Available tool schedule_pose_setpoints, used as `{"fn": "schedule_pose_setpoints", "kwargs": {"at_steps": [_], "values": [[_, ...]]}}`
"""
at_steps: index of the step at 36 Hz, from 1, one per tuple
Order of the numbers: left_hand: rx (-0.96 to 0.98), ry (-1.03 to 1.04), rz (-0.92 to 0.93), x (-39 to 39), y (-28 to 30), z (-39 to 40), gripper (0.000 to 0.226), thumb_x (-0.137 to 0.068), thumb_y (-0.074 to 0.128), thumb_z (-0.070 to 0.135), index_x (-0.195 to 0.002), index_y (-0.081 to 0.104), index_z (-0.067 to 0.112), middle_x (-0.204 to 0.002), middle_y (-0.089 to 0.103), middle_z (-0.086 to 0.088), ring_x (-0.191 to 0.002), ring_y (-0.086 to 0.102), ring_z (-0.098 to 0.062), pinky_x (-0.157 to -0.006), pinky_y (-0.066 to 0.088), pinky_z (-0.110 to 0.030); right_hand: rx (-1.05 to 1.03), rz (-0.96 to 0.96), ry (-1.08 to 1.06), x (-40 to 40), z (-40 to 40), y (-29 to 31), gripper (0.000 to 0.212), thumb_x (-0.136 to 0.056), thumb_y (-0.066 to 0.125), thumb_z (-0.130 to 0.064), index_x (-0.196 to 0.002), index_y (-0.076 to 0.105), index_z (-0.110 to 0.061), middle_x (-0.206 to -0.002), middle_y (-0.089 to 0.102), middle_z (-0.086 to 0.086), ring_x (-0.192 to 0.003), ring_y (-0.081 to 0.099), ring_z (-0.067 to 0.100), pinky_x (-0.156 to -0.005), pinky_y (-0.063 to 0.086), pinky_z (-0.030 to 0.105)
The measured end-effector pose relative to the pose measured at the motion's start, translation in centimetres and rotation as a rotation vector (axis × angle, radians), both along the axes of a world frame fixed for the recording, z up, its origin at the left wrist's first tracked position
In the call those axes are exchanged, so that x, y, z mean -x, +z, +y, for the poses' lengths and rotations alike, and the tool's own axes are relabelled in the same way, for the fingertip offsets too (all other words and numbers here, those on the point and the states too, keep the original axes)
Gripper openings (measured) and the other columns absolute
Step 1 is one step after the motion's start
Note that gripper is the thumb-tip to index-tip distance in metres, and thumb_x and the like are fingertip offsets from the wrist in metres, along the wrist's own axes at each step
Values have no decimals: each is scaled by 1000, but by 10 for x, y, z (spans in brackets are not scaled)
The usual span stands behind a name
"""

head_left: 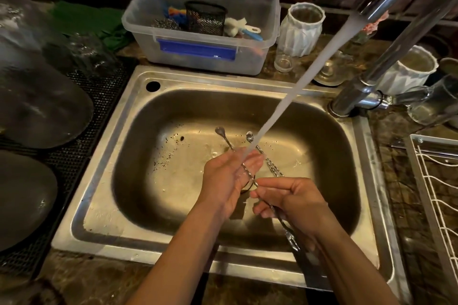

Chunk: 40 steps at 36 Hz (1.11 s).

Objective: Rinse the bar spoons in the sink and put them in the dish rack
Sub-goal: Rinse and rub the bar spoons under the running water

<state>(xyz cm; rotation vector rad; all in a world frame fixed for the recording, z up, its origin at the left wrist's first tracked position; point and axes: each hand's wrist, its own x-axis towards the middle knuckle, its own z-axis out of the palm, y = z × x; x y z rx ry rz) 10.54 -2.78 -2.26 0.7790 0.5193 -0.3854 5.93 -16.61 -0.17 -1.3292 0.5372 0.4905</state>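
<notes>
Over the steel sink (104,181), water streams from the faucet (386,2) onto my left hand (226,178). That hand is wrapped loosely round the twisted shaft of a bar spoon (219,130), whose small bowl sticks out beyond my fingers toward the back of the basin. My right hand (293,202) pinches the same spoon nearer its handle end, which runs down under my wrist. A second bar spoon (271,168) lies on the sink floor just right of my left hand. The white wire dish rack (436,195) stands at the right edge of the view.
A clear plastic tub (198,54) with scrubbers and a mesh cup sits behind the sink. Jars and glasses (301,30) crowd the back right counter by the faucet base. Dark plates (37,106) rest on a black mat at the left. Dark specks dot the basin floor.
</notes>
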Motion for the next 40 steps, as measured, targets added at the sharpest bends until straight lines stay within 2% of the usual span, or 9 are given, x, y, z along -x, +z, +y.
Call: {"fn": "schedule_pose_setpoints", "kwargs": {"at_steps": [5,9,14,17,20,23,27,32,40], "values": [[-79,-63,-30,-5,1,4,27,-100,54,11,-119,62,-7,-107,75,-21,-103,73,-27,-78,61,-29,34,-16,9,-16,12,-5,16,-88,68,2,-96,76,-8,-82,79,15,-59,72,20,-56,58,28],[-159,-94,-46,-9,2,7,23,-100,54,13,-117,65,2,-110,74,-19,-98,71,-25,-76,56,-34,32,-20,-12,-29,17,-6,18,-87,68,4,-102,74,-3,-81,79,14,-56,72,17,-49,56,22],[-141,-81,-63,-17,4,13,21,-100,53,7,-117,65,3,-110,76,-11,-101,74,-20,-76,61,-29,31,-25,12,-40,17,-12,17,-89,68,2,-104,74,-2,-89,79,15,-66,72,19,-56,57,21],[-159,-69,-80,-23,5,14,17,-99,54,6,-112,66,4,-105,77,-9,-93,76,-20,-64,60,-28,-6,-62,25,-45,20,-16,14,-92,67,-12,-98,78,-7,-89,80,12,-72,72,18,-62,59,21],[-188,-57,-96,-30,6,17,18,-99,54,5,-112,65,1,-106,77,-12,-93,75,-21,-57,58,-26,-93,-77,-22,-51,24,-20,32,-99,57,-31,-96,78,-7,-89,79,13,-71,74,20,-62,61,22],[-208,-34,-127,-37,5,21,20,-100,52,4,-116,64,-1,-107,76,-13,-98,74,-23,-68,60,-26,-149,-49,-44,-56,26,-22,54,-100,43,-50,-101,74,-6,-98,78,19,-73,76,24,-59,60,24],[-197,-10,-146,-46,5,27,20,-99,52,3,-115,64,-2,-108,76,-15,-101,74,-24,-76,61,-29,-263,-27,-30,-63,27,-23,68,-98,34,-59,-104,74,-5,-102,77,22,-73,76,27,-66,61,31],[-194,22,-126,-59,6,37,18,-100,51,2,-112,64,0,-109,75,-17,-103,73,-27,-92,57,-36,-325,-24,-2,-66,29,-23,75,-98,29,-64,-107,73,-4,-108,76,21,-78,77,28,-73,62,34],[-207,64,-152,-73,13,54,20,-101,48,3,-116,63,2,-113,74,-16,-106,72,-25,-95,57,-36,-422,17,13,-71,32,-23,81,-97,26,-68,-119,66,-1,-112,73,24,-82,75,29,-69,62,34]]}}
